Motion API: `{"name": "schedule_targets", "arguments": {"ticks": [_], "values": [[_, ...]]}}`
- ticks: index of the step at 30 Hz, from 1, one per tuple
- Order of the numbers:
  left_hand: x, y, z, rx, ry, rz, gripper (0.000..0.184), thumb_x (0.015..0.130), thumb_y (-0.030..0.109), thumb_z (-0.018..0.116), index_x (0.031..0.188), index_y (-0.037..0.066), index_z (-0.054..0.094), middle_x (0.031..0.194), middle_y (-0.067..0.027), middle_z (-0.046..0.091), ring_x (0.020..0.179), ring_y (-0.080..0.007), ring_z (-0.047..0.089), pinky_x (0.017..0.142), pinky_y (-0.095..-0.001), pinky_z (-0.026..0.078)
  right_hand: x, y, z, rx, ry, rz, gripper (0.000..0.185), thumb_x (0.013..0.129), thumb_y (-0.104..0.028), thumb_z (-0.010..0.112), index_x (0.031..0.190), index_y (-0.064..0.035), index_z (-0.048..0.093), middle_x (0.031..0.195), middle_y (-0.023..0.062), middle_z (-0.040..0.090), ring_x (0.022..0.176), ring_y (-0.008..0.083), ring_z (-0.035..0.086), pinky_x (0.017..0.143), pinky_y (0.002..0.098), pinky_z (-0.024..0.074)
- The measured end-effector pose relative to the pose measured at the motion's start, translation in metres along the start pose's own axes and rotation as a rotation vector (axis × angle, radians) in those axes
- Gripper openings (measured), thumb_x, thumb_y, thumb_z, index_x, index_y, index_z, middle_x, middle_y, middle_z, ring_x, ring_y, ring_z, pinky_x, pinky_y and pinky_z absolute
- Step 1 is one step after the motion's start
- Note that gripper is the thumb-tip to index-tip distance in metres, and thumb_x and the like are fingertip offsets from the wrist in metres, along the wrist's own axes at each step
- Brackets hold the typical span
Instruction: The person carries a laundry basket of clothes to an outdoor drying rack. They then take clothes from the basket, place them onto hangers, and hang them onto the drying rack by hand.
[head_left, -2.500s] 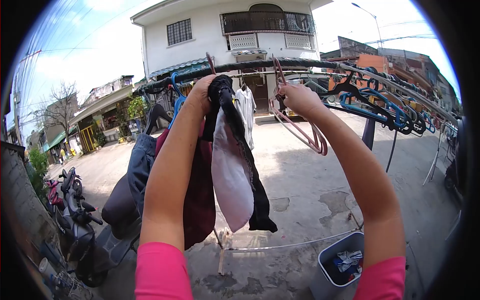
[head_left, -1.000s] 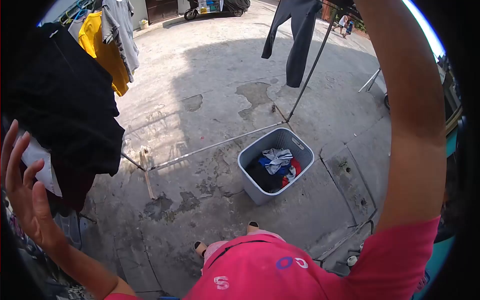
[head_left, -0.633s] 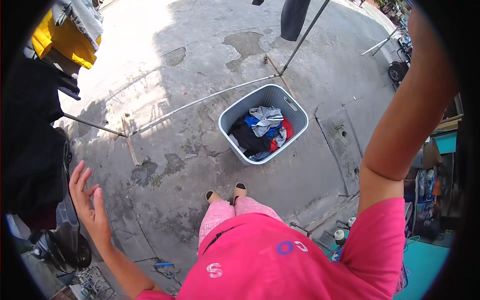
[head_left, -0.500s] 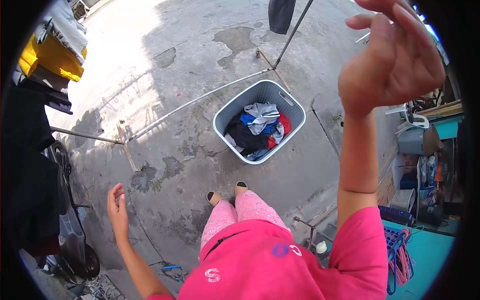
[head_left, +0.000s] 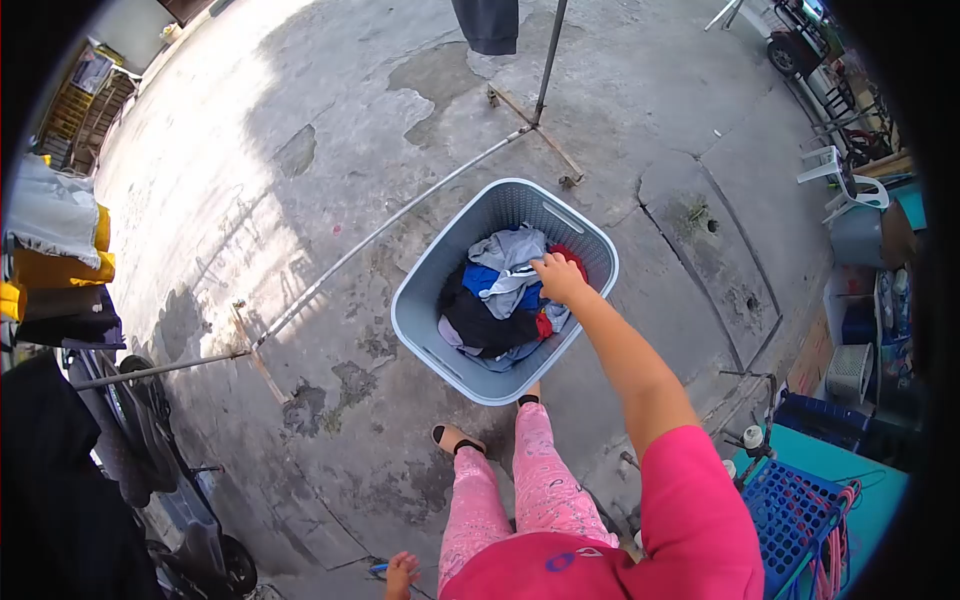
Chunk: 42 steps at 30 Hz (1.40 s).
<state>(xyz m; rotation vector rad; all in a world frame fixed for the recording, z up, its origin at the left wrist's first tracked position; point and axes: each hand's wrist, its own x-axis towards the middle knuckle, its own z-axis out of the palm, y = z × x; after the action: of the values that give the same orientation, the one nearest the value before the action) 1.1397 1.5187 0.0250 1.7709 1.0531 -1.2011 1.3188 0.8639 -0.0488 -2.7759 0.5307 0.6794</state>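
Observation:
In the head view, a grey plastic laundry basket (head_left: 408, 312) with perforated walls stands on the ground before my feet. Inside lies a heap of clothes: a grey garment (head_left: 508, 246) with white stripes on top, a black garment (head_left: 487, 322), and blue and red pieces. My right hand (head_left: 562, 278) reaches over the basket's right side, its fingers extended at the grey garment's edge; whether they touch it is unclear. Low in the view, my left hand (head_left: 402, 572) hangs beside my leg, fingers apart, holding nothing.
A metal rack's base pole (head_left: 400, 215) crosses the ground behind the basket, with dark trousers (head_left: 487, 22) hanging above. Clothes hang at the left near a parked scooter (head_left: 190, 500). To the right are a blue plastic basket (head_left: 790, 515) with pink hangers and a white chair (head_left: 850, 185).
My right hand has come down from high at the right into the basket. My left hand has dropped toward the lower edge. The basket appears larger and nearer.

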Motion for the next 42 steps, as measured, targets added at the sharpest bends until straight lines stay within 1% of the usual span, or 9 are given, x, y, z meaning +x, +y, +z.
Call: {"name": "schedule_targets", "arguments": {"ticks": [4, 7, 11, 21, 24, 27, 32, 36, 42], "values": [[-0.014, 0.021, 0.068, -0.069, -0.040, 0.035, 0.034, 0.082, 0.014, 0.052, 0.115, 0.009, 0.048, 0.106, -0.0098, 0.056, 0.095, -0.0220, 0.055, 0.076, -0.0364, 0.045, 0.043, 0.006, 0.050, -0.174, 0.615, 0.034, 0.037, 0.076, -0.007, 0.053, 0.112, -0.0135, 0.051, 0.112, 0.0111, 0.051, 0.109, 0.0320, 0.046, 0.085, 0.0477, 0.0411], [-0.018, 0.064, 0.122, -0.163, -0.172, 0.097, 0.037, 0.084, 0.018, 0.055, 0.118, 0.008, 0.044, 0.113, -0.0090, 0.054, 0.100, -0.0200, 0.053, 0.080, -0.0380, 0.044, 0.063, 0.018, 0.095, 0.533, 0.217, 0.235, 0.026, 0.075, -0.003, 0.051, 0.100, -0.0085, 0.053, 0.102, 0.0146, 0.054, 0.098, 0.0341, 0.053, 0.081, 0.0440, 0.0435], [-0.009, 0.150, 0.177, -0.359, -0.399, 0.180, 0.040, 0.088, 0.024, 0.049, 0.124, 0.009, 0.041, 0.122, -0.0098, 0.049, 0.112, -0.0208, 0.047, 0.087, -0.0369, 0.040, 0.012, -0.009, 0.072, 0.972, 0.466, -0.112, 0.022, 0.067, 0.009, 0.043, 0.085, -0.0016, 0.050, 0.088, 0.0144, 0.054, 0.088, 0.0303, 0.054, 0.079, 0.0329, 0.0415], [0.011, 0.346, 0.273, 0.629, 0.216, 1.444, 0.080, 0.066, 0.008, 0.067, 0.133, 0.000, 0.024, 0.127, -0.0191, 0.039, 0.121, -0.0304, 0.036, 0.097, -0.0353, 0.034, -0.157, -0.045, -0.094, 2.377, -0.091, -0.385, 0.014, 0.079, -0.021, 0.051, 0.077, -0.0085, 0.045, 0.086, 0.0065, 0.049, 0.080, 0.0167, 0.048, 0.076, 0.0272, 0.0400], [-0.003, 0.340, 0.274, 0.864, -0.365, 1.282, 0.074, 0.066, 0.013, 0.068, 0.129, 0.001, 0.033, 0.120, -0.0168, 0.048, 0.111, -0.0283, 0.047, 0.093, -0.0327, 0.037, -0.166, -0.046, -0.125, 2.511, 0.071, -0.277, 0.013, 0.084, -0.021, 0.048, 0.079, -0.0095, 0.044, 0.084, 0.0046, 0.049, 0.079, 0.0154, 0.048, 0.073, 0.0267, 0.0407], [-0.046, 0.330, 0.264, 0.338, -0.616, 0.881, 0.063, 0.070, 0.013, 0.067, 0.125, 0.000, 0.038, 0.114, -0.0130, 0.053, 0.103, -0.0244, 0.053, 0.091, -0.0317, 0.040, -0.161, -0.030, -0.139, 2.442, 0.387, 0.217, 0.031, 0.086, -0.020, 0.050, 0.113, -0.0058, 0.049, 0.102, 0.0055, 0.056, 0.093, 0.0164, 0.053, 0.079, 0.0260, 0.0413], [-0.112, 0.331, 0.210, -0.223, -0.864, 0.434, 0.057, 0.077, 0.022, 0.061, 0.125, 0.001, 0.039, 0.115, -0.0125, 0.052, 0.104, -0.0229, 0.053, 0.090, -0.0350, 0.042, -0.165, -0.041, -0.132, 0.908, 1.119, 0.096, 0.038, 0.080, -0.018, 0.058, 0.114, -0.0039, 0.047, 0.112, 0.0066, 0.053, 0.094, 0.0182, 0.053, 0.077, 0.0303, 0.0428], [-0.118, 0.329, 0.194, -0.417, -0.902, 0.422, 0.052, 0.079, 0.029, 0.059, 0.119, 0.000, 0.043, 0.113, -0.0124, 0.053, 0.101, -0.0242, 0.055, 0.087, -0.0368, 0.044, -0.216, -0.137, -0.123, 1.151, 0.111, -0.359, 0.048, 0.077, -0.026, 0.064, 0.117, -0.0072, 0.046, 0.116, 0.0115, 0.050, 0.099, 0.0250, 0.052, 0.082, 0.0338, 0.0424], [-0.140, 0.322, 0.157, -0.402, -0.771, 0.684, 0.063, 0.073, 0.011, 0.069, 0.126, 0.007, 0.034, 0.114, -0.0090, 0.050, 0.103, -0.0174, 0.051, 0.085, -0.0301, 0.043, -0.205, -0.203, -0.083, 1.064, 0.298, -0.503, 0.054, 0.067, -0.005, 0.069, 0.117, -0.0050, 0.047, 0.107, 0.0122, 0.053, 0.103, 0.0255, 0.050, 0.087, 0.0325, 0.0395]]}}
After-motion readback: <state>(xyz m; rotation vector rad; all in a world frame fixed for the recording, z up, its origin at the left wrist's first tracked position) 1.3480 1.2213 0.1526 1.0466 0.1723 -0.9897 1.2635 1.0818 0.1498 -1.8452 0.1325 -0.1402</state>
